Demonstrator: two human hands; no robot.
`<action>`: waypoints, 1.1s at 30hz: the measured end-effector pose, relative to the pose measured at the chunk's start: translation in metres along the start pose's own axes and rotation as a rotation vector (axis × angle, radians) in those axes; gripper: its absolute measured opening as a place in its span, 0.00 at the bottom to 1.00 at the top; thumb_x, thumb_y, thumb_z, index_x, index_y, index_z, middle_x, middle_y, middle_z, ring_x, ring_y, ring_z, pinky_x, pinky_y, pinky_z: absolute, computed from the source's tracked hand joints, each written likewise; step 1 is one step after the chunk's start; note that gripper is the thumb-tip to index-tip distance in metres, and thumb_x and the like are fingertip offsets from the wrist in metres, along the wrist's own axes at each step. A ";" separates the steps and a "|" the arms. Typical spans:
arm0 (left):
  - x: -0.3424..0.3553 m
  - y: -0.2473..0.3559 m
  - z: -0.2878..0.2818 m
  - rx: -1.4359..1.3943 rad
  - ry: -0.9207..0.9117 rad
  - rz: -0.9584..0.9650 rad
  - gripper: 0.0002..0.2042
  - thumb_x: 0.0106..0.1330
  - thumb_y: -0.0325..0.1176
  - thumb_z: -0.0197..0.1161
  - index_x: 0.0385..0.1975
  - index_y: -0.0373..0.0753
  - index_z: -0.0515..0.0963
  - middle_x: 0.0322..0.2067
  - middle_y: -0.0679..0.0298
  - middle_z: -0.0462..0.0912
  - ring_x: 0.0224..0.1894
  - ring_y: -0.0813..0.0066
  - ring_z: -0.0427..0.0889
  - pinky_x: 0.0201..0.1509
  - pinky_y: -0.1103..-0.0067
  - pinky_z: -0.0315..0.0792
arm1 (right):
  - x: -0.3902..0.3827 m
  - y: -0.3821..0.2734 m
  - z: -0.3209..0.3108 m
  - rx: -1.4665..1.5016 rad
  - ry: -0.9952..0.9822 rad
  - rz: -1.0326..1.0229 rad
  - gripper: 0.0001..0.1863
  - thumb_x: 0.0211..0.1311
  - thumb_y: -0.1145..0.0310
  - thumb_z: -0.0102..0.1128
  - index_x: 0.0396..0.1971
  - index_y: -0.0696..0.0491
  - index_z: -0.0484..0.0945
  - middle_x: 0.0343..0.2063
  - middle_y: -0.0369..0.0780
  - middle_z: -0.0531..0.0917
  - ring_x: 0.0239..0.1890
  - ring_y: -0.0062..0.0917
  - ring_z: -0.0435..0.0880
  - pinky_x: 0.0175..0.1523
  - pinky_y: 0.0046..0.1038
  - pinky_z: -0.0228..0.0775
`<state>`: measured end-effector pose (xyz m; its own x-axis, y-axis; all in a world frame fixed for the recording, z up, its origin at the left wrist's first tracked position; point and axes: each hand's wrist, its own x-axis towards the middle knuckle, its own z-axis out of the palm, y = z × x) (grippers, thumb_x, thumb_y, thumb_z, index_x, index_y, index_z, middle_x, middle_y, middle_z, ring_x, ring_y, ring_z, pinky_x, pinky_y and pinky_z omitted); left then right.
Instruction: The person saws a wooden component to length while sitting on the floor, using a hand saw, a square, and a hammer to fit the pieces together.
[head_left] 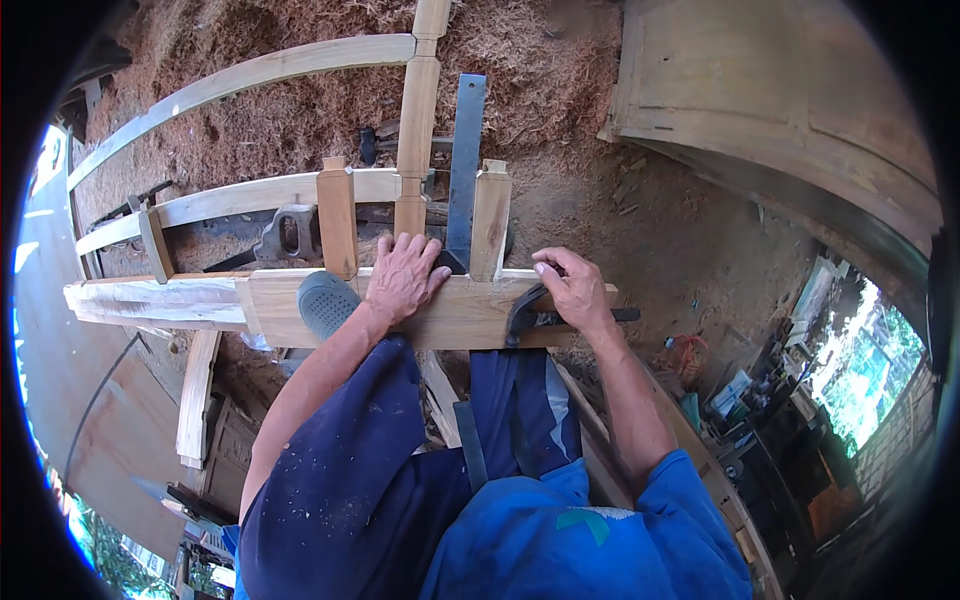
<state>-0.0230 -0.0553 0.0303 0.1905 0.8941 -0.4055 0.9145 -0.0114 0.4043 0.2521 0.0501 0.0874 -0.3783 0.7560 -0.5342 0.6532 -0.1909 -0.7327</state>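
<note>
My left hand (403, 278) lies on a wide wooden board (440, 318), fingers stretched over its far edge. Its thumb is close to the black stock (452, 261) of a square, whose long steel blade (467, 160) points away from me. Right of the blade, a short wooden post (490, 215) rises from the board. Over the board's right end, my right hand (575, 290) has its fingers curled and thumb near the index finger; anything between them is too small to tell. Beneath it lies a black tool with a curved head (518, 318), seemingly a hammer; its handle passes under the hand.
A foot in a grey perforated clog (328, 305) rests on the board. Beyond are a handsaw (290, 233), another post (338, 215), a long turned piece (416, 120) and curved rails (270, 65) over wood shavings. A large wooden panel (780, 80) stands at the far right.
</note>
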 end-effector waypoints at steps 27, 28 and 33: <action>-0.004 -0.007 -0.002 -0.007 -0.078 0.119 0.39 0.50 0.69 0.63 0.51 0.40 0.71 0.40 0.62 0.72 0.48 0.65 0.71 0.55 0.68 0.62 | 0.125 0.019 0.104 0.942 0.289 0.136 0.15 0.63 0.59 0.71 0.41 0.56 0.84 0.34 0.32 0.84 0.35 0.15 0.79 0.43 0.21 0.72; -0.002 -0.007 -0.001 0.017 -0.068 0.115 0.40 0.50 0.69 0.63 0.51 0.40 0.71 0.41 0.63 0.72 0.48 0.65 0.71 0.55 0.67 0.62 | 0.123 0.020 0.105 0.939 0.291 0.136 0.15 0.63 0.59 0.71 0.41 0.56 0.84 0.34 0.32 0.84 0.35 0.15 0.79 0.43 0.21 0.72; -0.002 -0.007 -0.002 0.008 -0.143 0.109 0.39 0.51 0.68 0.63 0.52 0.40 0.71 0.41 0.62 0.73 0.49 0.65 0.71 0.55 0.67 0.62 | 0.118 0.018 0.108 0.895 0.379 0.151 0.16 0.63 0.59 0.71 0.41 0.56 0.84 0.33 0.32 0.84 0.35 0.16 0.79 0.43 0.21 0.72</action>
<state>-0.0309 -0.0565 0.0299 0.3364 0.8148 -0.4722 0.8884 -0.1083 0.4461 0.1482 0.0688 -0.0342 0.0058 0.8059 -0.5921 -0.1199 -0.5872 -0.8005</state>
